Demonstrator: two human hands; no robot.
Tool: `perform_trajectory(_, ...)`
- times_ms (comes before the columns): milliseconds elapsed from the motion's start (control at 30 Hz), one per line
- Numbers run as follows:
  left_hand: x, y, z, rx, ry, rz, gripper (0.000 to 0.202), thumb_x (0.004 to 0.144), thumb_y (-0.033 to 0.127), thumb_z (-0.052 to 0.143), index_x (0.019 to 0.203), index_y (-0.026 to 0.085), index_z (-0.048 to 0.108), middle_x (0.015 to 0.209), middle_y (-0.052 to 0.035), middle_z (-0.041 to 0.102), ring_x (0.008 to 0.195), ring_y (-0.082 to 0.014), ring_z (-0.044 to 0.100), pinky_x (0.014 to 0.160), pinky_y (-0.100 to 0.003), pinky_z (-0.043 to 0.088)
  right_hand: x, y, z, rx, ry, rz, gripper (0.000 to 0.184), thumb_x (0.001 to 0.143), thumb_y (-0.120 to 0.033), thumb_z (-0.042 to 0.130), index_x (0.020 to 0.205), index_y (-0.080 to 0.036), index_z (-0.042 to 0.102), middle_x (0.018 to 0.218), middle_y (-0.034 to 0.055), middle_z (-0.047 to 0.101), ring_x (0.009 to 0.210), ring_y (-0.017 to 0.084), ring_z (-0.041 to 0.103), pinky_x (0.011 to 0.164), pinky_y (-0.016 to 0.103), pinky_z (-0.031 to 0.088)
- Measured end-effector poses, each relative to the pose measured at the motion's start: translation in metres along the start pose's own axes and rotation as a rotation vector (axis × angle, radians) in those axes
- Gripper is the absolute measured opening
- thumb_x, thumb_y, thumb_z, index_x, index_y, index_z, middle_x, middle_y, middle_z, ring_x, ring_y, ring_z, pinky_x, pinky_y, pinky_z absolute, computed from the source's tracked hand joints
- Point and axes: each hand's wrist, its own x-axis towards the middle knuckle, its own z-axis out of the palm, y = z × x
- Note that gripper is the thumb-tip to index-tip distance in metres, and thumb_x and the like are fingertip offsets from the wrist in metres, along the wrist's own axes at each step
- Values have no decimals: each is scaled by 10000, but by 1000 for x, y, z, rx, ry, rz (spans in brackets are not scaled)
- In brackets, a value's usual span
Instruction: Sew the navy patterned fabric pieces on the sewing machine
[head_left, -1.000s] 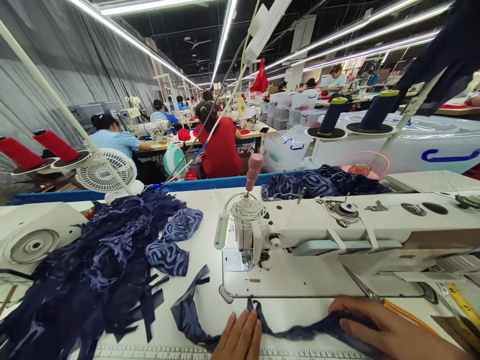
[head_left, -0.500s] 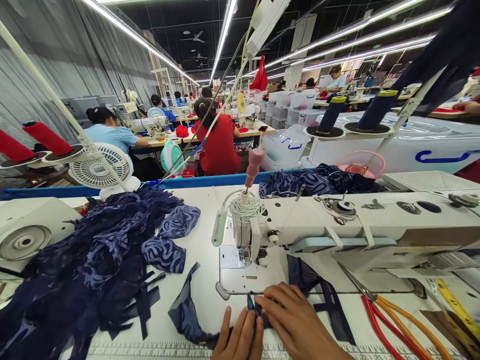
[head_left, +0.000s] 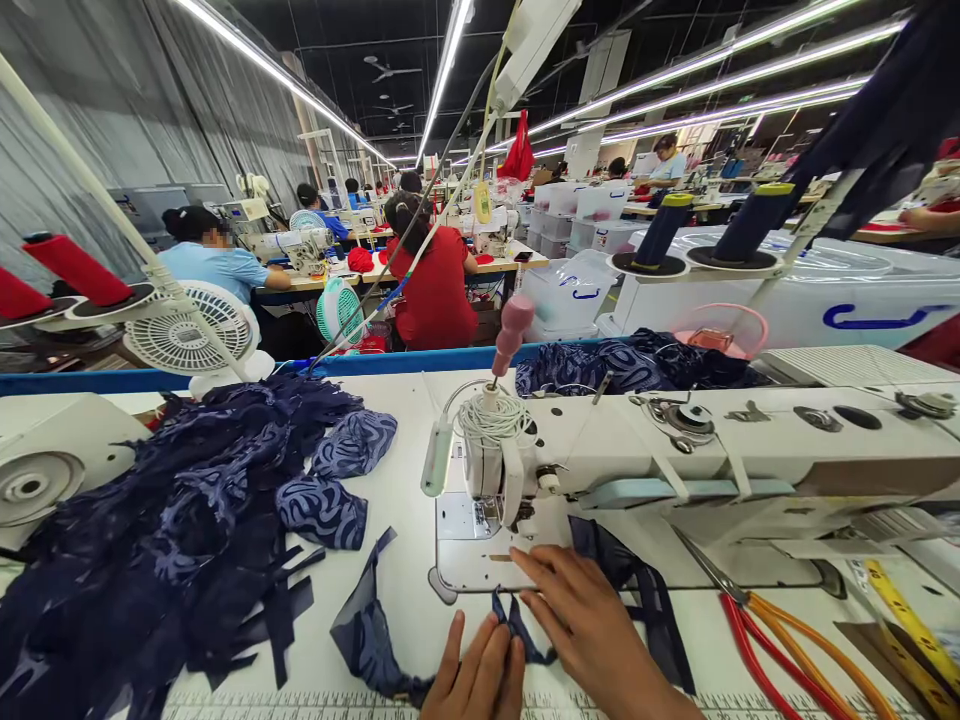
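A navy patterned garment piece (head_left: 373, 640), which looks like part of a bra, lies curved on the white table in front of the sewing machine (head_left: 487, 470). My left hand (head_left: 480, 672) presses on its middle with fingers laid flat. A narrow dark strip (head_left: 521, 625) of it shows between my hands. My right hand (head_left: 589, 625) is open, its fingers stretched over the front edge of the metal machine plate (head_left: 480, 570). Its fingertips are apart from the strip. Beyond that hand, more navy fabric with straps (head_left: 626, 560) extends to the right.
Navy pieces (head_left: 172, 530) are heaped on the left, near two patterned cups (head_left: 322, 512). Red- and orange-handled scissors (head_left: 757, 630) and a yellow tape measure (head_left: 904, 620) lie right. A ruler strip (head_left: 300, 705) runs along the front edge. Co-workers sit ahead.
My right hand has lifted off the strip and shifted forward, its fingers now reaching over the machine plate. My left hand remains on the garment piece. The view has shifted slightly.
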Motion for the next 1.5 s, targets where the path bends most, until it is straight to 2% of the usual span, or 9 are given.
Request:
perform_trajectory(100, 2, -6, -12, 0, -159, 57, 263, 1005, 261, 485, 1137, 212, 708, 1247, -72, 710, 1262, -239, 601, 1235, -562, 199, -5, -2, -2, 89, -33, -14, 255, 974, -135, 448, 1157, -215, 606, 1021, 75, 645, 918, 202, 621, 789, 343, 516)
perform_trajectory(233, 9, -10, -16, 18, -190, 38, 202, 932, 270, 624, 1112, 218, 700, 1294, -123, 678, 1305, -291, 558, 1219, -536, 254, -16, -9, -5, 111, -154, -75, 312, 950, -92, 441, 1210, -199, 575, 1036, 77, 635, 929, 201, 611, 784, 336, 525)
perform_trajectory(433, 13, -6, -13, 15, -87, -11, 200, 862, 278, 701, 1060, 245, 705, 1279, -115, 687, 1279, -334, 575, 1187, -623, 264, -18, -10, -4, 34, -132, -105, 320, 953, -129, 462, 1259, -167, 547, 1057, 101, 625, 941, 210, 608, 781, 330, 517)
perform_trajectory(633, 13, -6, -14, 31, -93, 7, 191, 894, 261, 656, 1076, 249, 714, 1198, -99, 731, 1307, -307, 556, 1182, -683, 200, -8, -9, 3, -65, -173, -30, 396, 963, -122, 407, 1342, -195, 495, 993, 77, 625, 845, 217, 598, 712, 358, 488)
perform_trajectory(767, 12, -6, -12, 36, -35, 17, 183, 940, 309, 603, 1070, 260, 722, 1139, -48, 755, 1400, -255, 452, 1206, -657, 178, -9, -6, 9, 38, -107, 51, 304, 985, -149, 428, 1274, -212, 497, 1021, 70, 593, 890, 208, 582, 764, 357, 487)
perform_trajectory(967, 10, -7, -8, 62, 2, 46, 190, 965, 271, 560, 1034, 238, 734, 1092, -66, 769, 1373, -275, 485, 1177, -687, 222, -2, -14, 13, 230, -297, 99, 216, 914, -40, 355, 905, -226, 464, 977, 50, 547, 882, 208, 536, 767, 368, 471)
perform_trajectory(1167, 15, -2, 4, 41, 185, -16, 307, 994, 201, 459, 856, 221, 731, 998, -68, 784, 1317, -263, 548, 1159, -692, 254, -1, -16, 10, 374, -351, 130, 171, 983, -120, 345, 1036, -247, 446, 965, 28, 568, 867, 185, 562, 778, 331, 484)
perform_trajectory(1300, 18, -2, 5, 16, 179, -12, 320, 994, 174, 445, 888, 217, 744, 956, -67, 787, 1322, -254, 545, 1175, -657, 261, 4, -10, 11, 393, -349, 236, 184, 983, -129, 380, 1066, -262, 476, 998, 16, 593, 919, 174, 592, 833, 328, 490)
perform_trajectory(1500, 21, -6, -5, 22, 69, 74, 315, 1003, 159, 458, 922, 195, 760, 987, -2, 787, 1385, -194, 472, 1243, -448, 257, 15, -5, 17, 262, -281, 326, 99, 962, -160, 478, 952, -244, 530, 929, 19, 615, 855, 201, 609, 777, 366, 493)
